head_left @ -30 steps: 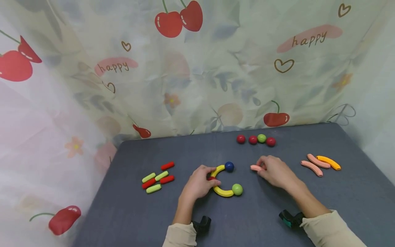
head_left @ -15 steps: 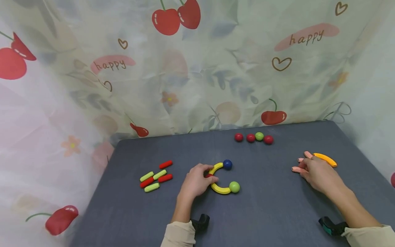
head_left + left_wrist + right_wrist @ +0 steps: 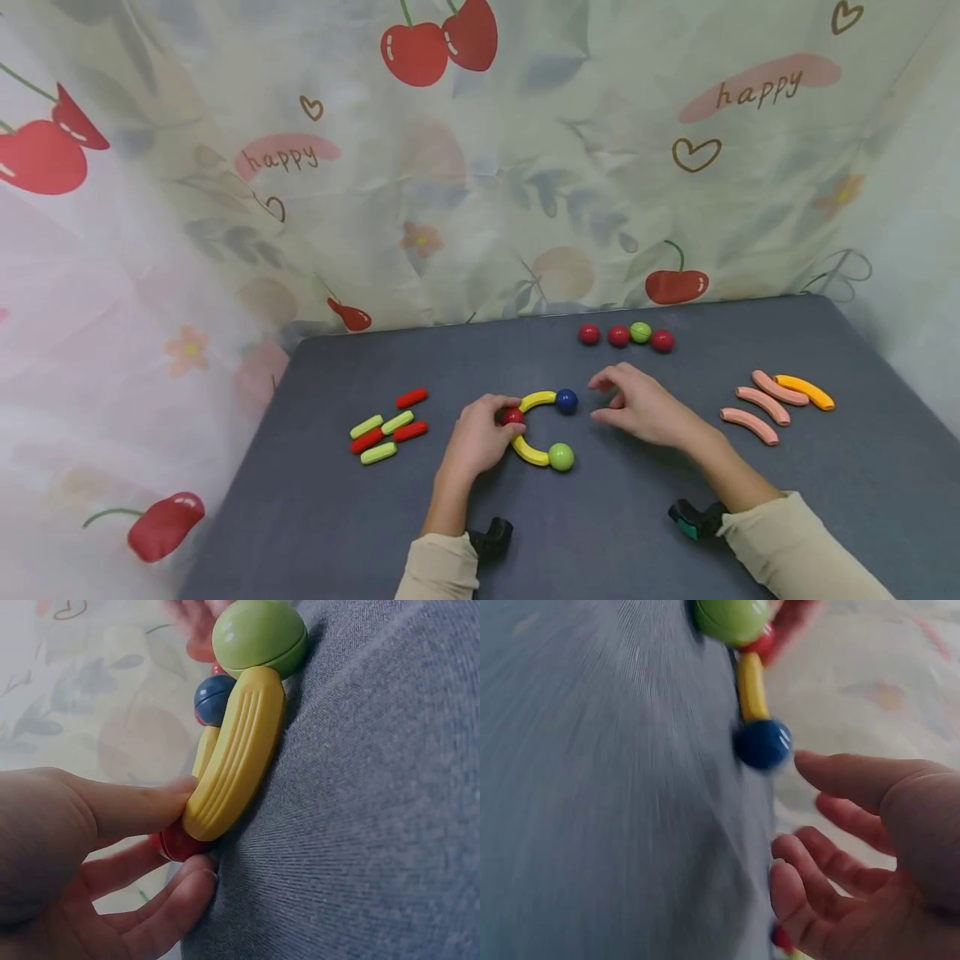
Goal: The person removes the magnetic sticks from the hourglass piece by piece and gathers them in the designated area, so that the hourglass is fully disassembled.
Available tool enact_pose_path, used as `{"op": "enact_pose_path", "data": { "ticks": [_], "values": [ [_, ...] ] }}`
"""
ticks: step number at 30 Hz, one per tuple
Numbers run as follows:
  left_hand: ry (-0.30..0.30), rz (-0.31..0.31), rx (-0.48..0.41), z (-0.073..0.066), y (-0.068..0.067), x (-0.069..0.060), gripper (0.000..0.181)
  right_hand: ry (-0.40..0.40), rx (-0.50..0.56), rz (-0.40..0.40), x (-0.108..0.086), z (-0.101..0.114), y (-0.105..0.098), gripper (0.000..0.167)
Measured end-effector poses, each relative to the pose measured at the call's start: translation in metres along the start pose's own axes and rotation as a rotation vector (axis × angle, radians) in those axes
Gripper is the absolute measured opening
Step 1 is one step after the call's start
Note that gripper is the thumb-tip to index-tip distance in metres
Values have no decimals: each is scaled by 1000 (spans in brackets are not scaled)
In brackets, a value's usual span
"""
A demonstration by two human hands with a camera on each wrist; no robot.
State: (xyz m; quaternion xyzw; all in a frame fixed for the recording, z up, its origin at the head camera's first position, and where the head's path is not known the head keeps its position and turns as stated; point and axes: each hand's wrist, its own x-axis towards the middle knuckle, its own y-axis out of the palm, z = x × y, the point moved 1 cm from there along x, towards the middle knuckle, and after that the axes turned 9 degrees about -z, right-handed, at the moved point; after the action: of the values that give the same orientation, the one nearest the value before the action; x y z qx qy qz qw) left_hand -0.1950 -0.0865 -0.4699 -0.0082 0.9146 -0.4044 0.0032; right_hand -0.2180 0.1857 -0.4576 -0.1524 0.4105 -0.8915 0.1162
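In the head view a C-shaped chain lies on the table. It has a red ball (image 3: pixel 512 417) in its middle, a yellow curved stick (image 3: pixel 531 452) on either side, a blue ball (image 3: pixel 566 402) at the far end and a green ball (image 3: pixel 561 457) at the near end. My left hand (image 3: pixel 480 435) holds the red ball; in the left wrist view its thumb (image 3: pixel 142 810) also touches a yellow stick. Just right of the blue ball hovers my right hand (image 3: pixel 645 408), its fingers loosely bent and holding nothing, apart from the ball.
Several red and pale green short sticks (image 3: pixel 378 452) lie at the left. At the right are pink curved sticks (image 3: pixel 750 425) and an orange one (image 3: pixel 805 392). Red balls (image 3: pixel 588 334) and a green ball (image 3: pixel 641 332) line the back, before a patterned curtain (image 3: pixel 480 208).
My right hand carried a pink curved stick to the right, let go of it beside the other pink ones, and came back to the chain. The chain has turned slightly in my left hand.
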Motion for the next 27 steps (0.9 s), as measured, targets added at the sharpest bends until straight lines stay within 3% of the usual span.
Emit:
{"op": "enact_pose_path", "data": {
  "ticks": [4,8,14,20,23,27],
  "values": [
    [-5,-6,-20,0,3,0,37,-11,38,31,19,7,26,33],
    [2,-9,-22,-2,2,0,37,-16,5,34,30,11,40,23],
    [23,-2,-32,0,-1,2,38,13,-49,51,42,21,44,17],
    [5,3,-30,3,-2,1,39,0,-114,135,44,25,39,14],
    [2,10,-34,4,-1,1,39,8,-133,81,44,20,32,24],
    [10,22,-43,5,0,1,39,63,-144,-103,48,5,19,32]
  ]
}}
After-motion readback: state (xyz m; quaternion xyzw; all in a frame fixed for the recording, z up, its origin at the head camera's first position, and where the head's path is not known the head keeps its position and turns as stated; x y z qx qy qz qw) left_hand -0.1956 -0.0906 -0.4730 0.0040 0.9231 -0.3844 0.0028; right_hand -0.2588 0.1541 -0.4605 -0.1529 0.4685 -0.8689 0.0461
